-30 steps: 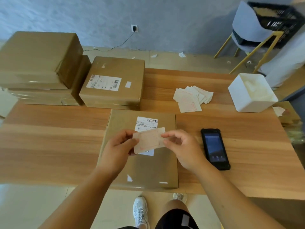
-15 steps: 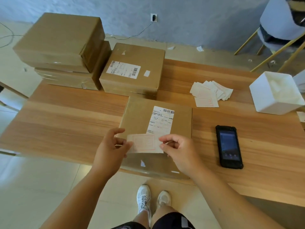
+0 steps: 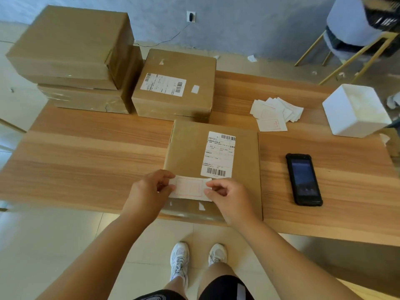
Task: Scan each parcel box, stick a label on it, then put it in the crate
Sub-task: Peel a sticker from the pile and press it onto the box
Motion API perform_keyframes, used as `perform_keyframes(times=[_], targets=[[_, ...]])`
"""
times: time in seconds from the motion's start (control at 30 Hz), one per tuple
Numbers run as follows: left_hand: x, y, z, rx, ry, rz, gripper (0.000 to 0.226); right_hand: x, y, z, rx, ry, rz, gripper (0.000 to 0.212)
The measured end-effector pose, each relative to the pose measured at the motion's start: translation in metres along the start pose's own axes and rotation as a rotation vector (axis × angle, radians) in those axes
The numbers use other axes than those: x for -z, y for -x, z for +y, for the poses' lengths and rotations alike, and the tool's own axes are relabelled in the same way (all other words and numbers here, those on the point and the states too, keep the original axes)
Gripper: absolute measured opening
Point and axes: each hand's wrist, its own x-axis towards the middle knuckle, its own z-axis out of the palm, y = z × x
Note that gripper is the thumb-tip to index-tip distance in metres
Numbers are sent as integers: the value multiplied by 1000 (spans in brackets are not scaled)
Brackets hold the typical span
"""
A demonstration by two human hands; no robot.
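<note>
A flat brown parcel box lies at the table's near edge, with a white shipping slip on top. Just below that slip, a small white label with a red frame is low over the box top. My left hand pinches the label's left end and my right hand pinches its right end. The black handheld scanner lies screen up on the table, to the right of the box. The black crate stands on a chair at the far right, cut off by the frame's edge.
Another labelled box sits behind the near one, with two stacked boxes at the far left. Several loose labels lie at the back right, beside a white tub. The wooden table ends just before my feet.
The label has come down from in front of the shipping slip to the box top below it, both hands still on its ends. My head has tilted down and the view has shifted.
</note>
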Motion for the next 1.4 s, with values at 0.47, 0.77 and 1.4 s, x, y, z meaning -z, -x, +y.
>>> perform_keyframes(times=[0.47,0.77,1.4], targets=[[6,-18,-10,-214,-231,-91,27,-15,-3,-6,18,300,51,18],[9,-17,-10,-209,-347,-140,34,-6,-3,-4,26,405,44,20],[7,2,-36,-226,-144,-7,24,21,15,8,101,648,77,32]])
